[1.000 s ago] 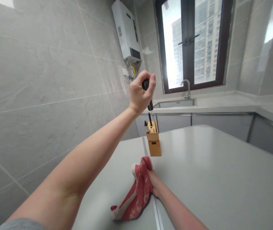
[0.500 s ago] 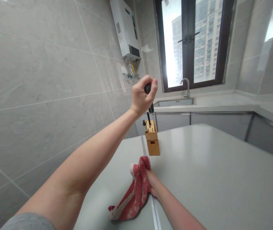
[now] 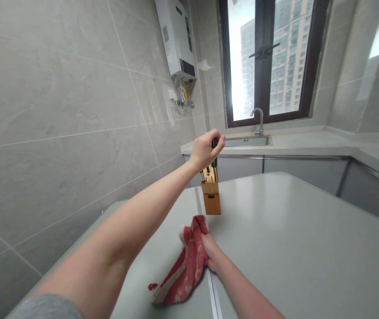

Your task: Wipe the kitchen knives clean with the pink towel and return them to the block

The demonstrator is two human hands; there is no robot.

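My left hand (image 3: 205, 151) is raised and shut around a black knife handle (image 3: 215, 142), directly above a bamboo knife block (image 3: 211, 199). The hand and block overlap in view, so I cannot tell whether the blade has entered a slot. The block stands upright on the grey table (image 3: 275, 248), with several dark handles at its top. My right hand (image 3: 212, 252) rests on the table, gripping a crumpled red-and-white towel (image 3: 189, 261) near the block.
A metal strip (image 3: 213, 297) runs along a table seam under the towel. Behind the block are grey cabinets (image 3: 305, 166) and a counter with a steel sink and faucet (image 3: 259, 122). A wall-mounted water heater (image 3: 176, 37) and a window are beyond.
My left hand has lowered with the knife toward the top of the block. The right hand and towel have stayed nearly in place.
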